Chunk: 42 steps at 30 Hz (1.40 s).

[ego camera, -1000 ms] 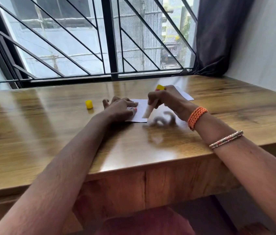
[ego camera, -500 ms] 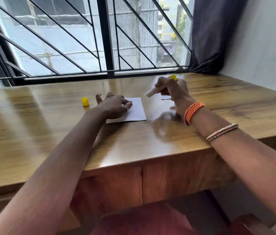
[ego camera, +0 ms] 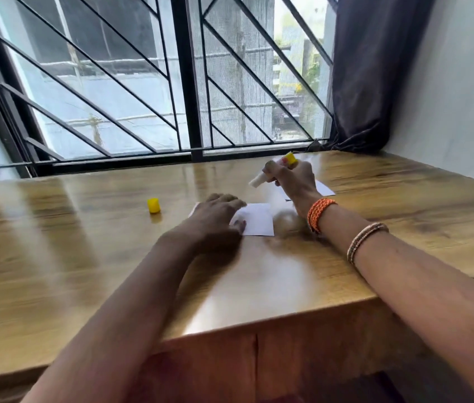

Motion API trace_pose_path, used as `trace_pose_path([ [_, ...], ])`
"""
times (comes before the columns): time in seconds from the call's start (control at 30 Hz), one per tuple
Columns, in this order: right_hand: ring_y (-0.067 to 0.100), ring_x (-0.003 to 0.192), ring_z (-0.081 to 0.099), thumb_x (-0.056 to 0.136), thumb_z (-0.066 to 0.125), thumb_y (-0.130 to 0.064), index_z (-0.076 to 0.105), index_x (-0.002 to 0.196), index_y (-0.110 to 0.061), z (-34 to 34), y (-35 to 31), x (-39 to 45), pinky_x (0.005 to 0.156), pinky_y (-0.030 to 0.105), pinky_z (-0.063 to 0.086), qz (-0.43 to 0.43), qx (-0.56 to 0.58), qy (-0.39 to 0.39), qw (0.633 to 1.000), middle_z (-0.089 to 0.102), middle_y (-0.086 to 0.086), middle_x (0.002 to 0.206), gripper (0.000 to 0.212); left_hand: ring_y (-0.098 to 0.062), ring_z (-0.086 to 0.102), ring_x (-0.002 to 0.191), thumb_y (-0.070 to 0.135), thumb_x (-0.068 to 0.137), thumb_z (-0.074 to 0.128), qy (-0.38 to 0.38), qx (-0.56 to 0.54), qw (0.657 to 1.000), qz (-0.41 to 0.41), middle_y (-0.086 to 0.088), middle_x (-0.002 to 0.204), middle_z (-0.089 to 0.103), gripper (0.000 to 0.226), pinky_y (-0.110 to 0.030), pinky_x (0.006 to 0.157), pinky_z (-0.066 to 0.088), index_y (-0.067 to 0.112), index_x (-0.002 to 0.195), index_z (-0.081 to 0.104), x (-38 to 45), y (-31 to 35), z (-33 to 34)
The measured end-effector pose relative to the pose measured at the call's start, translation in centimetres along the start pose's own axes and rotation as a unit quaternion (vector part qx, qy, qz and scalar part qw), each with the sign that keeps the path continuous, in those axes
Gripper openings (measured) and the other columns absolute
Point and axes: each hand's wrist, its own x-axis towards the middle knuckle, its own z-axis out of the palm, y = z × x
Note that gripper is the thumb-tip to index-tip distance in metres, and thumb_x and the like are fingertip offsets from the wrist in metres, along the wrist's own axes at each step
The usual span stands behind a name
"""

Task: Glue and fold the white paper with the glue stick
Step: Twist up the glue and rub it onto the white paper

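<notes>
Near the middle of the frame, the left hand (ego camera: pixel 215 216) lies flat with fingers spread on the white paper (ego camera: pixel 254 219), pinning it to the tabletop (ego camera: pixel 84 257), while the right hand (ego camera: pixel 291 178) is closed around the glue stick (ego camera: pixel 273 173), raised clear of the sheet. Uncapped (the yellow cap (ego camera: pixel 154 205) stands apart, left of centre), the stick's long axis slants, pale tip lower-left, yellow base upper-right. Folding looks not yet done; whether glue is on, I cannot tell.

Right hand (ego camera: pixel 291 178) grips glue stick (ego camera: pixel 262 177) raised off table (ego camera: pixel 84 257); bare wood under its tip. Left hand (ego camera: pixel 215 219) covers paper's (ego camera: pixel 257 219) left part, right part exposed. Cap (ego camera: pixel 154 205) well left of the grip. Second sheet (ego camera: pixel 324 189) under right hand.
</notes>
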Motion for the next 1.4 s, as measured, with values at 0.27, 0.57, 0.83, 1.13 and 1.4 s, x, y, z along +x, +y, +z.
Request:
trace_pose_path([
  [0.27,0.011,0.066,0.058,0.079,0.073,-0.041,0.066,0.067,-0.021,-0.1,1.6,2.1,0.063,0.028,0.044,-0.047,-0.051,-0.038,0.997,0.065,-0.003,0.065,0.024,-0.02,0.035,0.135,0.033,0.098,0.036,-0.057,0.017,0.998,-0.029,0.001,0.144,0.041,0.04,-0.032,0.106,0.031,0.026,0.135,0.048,2.3,-0.2,0.0],
  [0.57,0.012,0.061,0.047,0.078,0.073,-0.033,0.057,0.06,-0.021,0.4,2.6,5.0,0.061,0.028,0.035,-0.055,-0.14,-0.051,0.987,0.052,-0.007,0.058,0.026,-0.022,0.03,0.131,0.041,0.098,0.028,-0.061,0.073,0.995,-0.034,0.002,0.141,0.037,0.043,-0.039,0.105,0.03,0.033,0.139,0.038,3.5,-0.9,0.8],
  [0.83,0.019,0.08,0.064,0.067,0.07,-0.036,0.074,0.076,-0.02,0.2,2.9,5.4,0.074,0.039,0.051,-0.075,-0.128,-0.103,0.984,0.074,0.005,0.084,0.018,-0.024,0.032,0.129,0.037,0.098,0.03,-0.022,0.051,0.998,-0.037,0.001,0.141,0.038,0.042,-0.04,0.102,0.028,0.032,0.138,0.042,3.3,-0.8,1.2],
  [1.13,0.015,0.086,0.066,0.062,0.072,-0.034,0.074,0.068,-0.03,-0.6,2.1,4.9,0.082,0.039,0.053,-0.099,-0.164,-0.134,0.972,0.075,-0.004,0.083,0.007,-0.024,0.032,0.131,0.029,0.097,0.033,-0.017,0.012,0.998,-0.053,0.001,0.143,0.038,0.041,-0.038,0.104,0.028,0.033,0.137,0.043,3.0,-0.8,0.8],
  [1.4,0.016,0.088,0.061,0.067,0.084,-0.019,0.074,0.093,-0.019,-1.1,1.7,4.9,0.091,0.046,0.051,-0.121,-0.176,-0.164,0.963,0.073,0.002,0.09,0.028,-0.025,0.031,0.132,0.03,0.097,0.034,-0.019,0.006,0.998,-0.057,0.001,0.143,0.038,0.042,-0.04,0.105,0.027,0.031,0.139,0.041,3.0,-0.8,0.8],
])
